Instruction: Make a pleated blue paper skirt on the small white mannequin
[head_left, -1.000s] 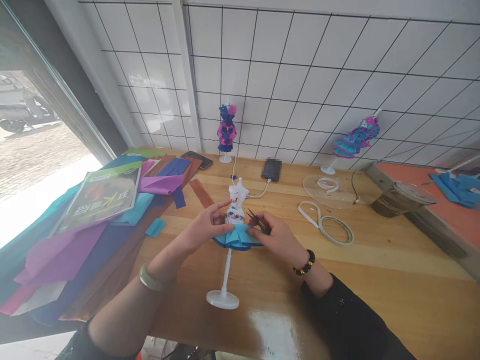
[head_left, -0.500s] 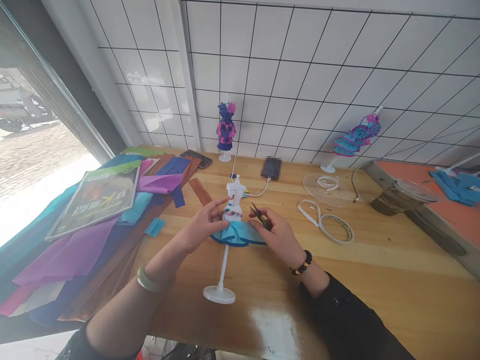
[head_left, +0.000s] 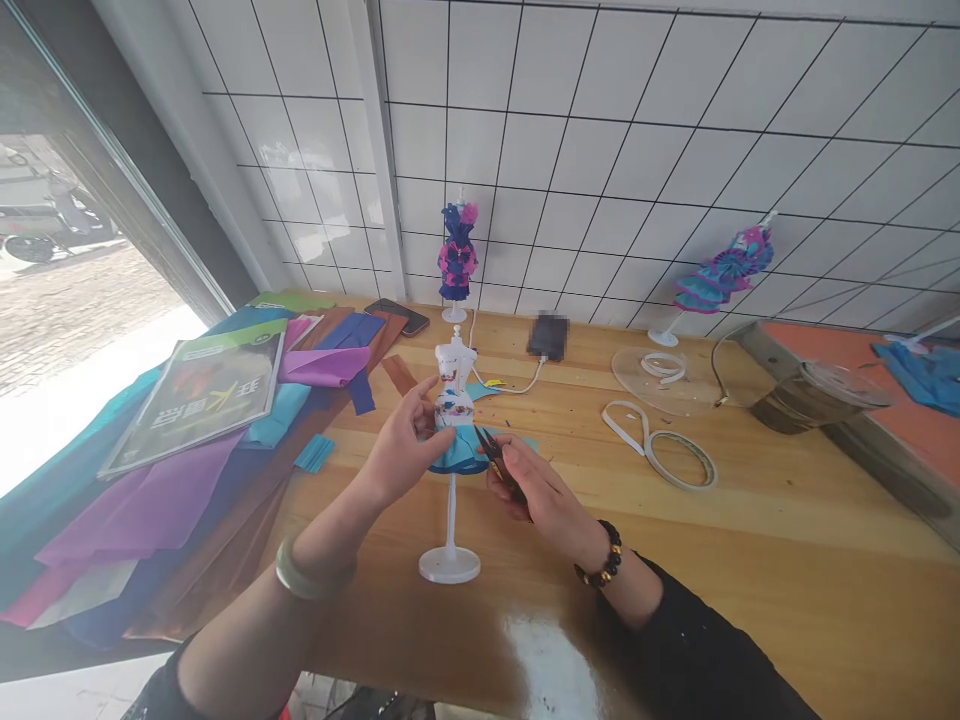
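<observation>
A small white dress-form mannequin (head_left: 454, 370) stands upright on its round base (head_left: 450, 566). A light-blue skirt (head_left: 459, 450) with a darker blue hem goes around its hips. My left hand (head_left: 397, 445) is closed at the skirt's left side, thumb against the blue material and index finger raised beside the torso. Some of its fingertips are hidden. In my right hand (head_left: 536, 490) is a small pair of dark scissors (head_left: 496, 462), its points up and left at the skirt's right side. Behind the mannequin lies a blue scrap (head_left: 484, 392).
Coloured sheets and a booklet (head_left: 202, 390) cover the left. Dressed mannequins (head_left: 457, 255) (head_left: 727, 268) stand along the tiled wall. A tape roll (head_left: 681, 460), a cabled dark device (head_left: 549, 337), a phone (head_left: 397, 316) and a lidded cup (head_left: 814, 395) are also about.
The mannequin has gone from leaning to upright, its base shifting slightly right and away. The scissors have moved left and down to the skirt, which now looks narrower on the right.
</observation>
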